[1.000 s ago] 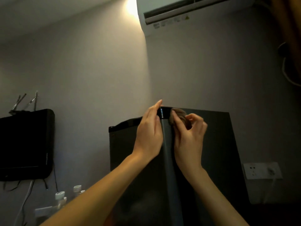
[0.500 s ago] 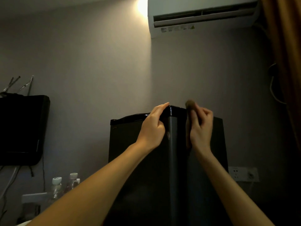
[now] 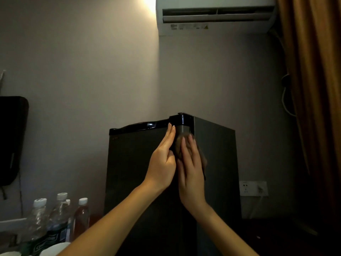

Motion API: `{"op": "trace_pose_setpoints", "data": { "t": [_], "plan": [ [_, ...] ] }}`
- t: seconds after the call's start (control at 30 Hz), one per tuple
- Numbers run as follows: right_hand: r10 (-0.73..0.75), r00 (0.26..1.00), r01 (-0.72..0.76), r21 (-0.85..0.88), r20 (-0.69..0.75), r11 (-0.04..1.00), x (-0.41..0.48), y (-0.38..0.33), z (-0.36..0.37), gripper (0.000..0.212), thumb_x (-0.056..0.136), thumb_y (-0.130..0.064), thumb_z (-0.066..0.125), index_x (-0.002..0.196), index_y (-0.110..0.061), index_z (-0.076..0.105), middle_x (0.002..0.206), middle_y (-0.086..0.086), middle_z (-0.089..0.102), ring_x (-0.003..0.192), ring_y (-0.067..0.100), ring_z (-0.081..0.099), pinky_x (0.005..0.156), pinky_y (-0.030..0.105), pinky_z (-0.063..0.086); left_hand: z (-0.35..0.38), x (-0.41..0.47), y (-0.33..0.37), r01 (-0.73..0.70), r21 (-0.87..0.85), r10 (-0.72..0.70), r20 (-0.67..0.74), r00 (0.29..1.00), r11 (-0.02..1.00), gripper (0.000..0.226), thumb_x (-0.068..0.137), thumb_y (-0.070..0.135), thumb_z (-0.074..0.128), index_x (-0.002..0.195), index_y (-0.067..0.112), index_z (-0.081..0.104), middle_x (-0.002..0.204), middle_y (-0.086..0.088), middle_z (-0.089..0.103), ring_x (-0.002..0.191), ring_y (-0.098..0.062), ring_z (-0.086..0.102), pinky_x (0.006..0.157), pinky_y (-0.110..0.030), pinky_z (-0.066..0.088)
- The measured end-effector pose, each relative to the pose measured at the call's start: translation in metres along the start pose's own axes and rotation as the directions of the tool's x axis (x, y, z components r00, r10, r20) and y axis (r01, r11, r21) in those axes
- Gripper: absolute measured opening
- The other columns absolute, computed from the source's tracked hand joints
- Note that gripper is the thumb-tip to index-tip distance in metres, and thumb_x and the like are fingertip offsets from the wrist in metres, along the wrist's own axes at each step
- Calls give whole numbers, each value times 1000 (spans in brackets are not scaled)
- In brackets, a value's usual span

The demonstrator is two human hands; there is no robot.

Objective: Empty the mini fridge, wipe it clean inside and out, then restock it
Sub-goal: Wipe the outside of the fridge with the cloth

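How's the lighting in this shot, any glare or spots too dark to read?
Head view: dim overall, one warm glow beside the air conditioner; small glare along the top trim of the mini fridge; lower right corner nearly black; cloth under the right hand shows no detail.

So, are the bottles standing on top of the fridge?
No, the bottles stand low down to the left of the fridge, well below its top edge.
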State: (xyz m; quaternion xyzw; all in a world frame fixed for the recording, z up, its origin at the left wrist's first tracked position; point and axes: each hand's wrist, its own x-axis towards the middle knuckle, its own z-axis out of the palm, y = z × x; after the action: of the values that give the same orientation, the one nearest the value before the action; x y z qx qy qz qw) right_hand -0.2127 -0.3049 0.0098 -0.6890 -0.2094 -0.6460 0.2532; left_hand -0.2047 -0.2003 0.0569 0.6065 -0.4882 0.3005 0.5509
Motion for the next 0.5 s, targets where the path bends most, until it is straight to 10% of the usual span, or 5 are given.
{"op": "trace_pose_setpoints", "data": {
  "t": [0.5],
  "plan": [
    [11, 997, -19, 100, 74, 995, -14, 45, -22, 48, 102, -31, 28, 149, -20, 27, 161, -6, 14, 149, 15, 9, 121, 42, 13, 48, -19, -27, -183, 288, 238, -166, 957, 940, 59, 100, 33, 32, 151, 22, 4, 161, 11, -1, 147, -3, -1, 120, -25, 10]
  ]
}}
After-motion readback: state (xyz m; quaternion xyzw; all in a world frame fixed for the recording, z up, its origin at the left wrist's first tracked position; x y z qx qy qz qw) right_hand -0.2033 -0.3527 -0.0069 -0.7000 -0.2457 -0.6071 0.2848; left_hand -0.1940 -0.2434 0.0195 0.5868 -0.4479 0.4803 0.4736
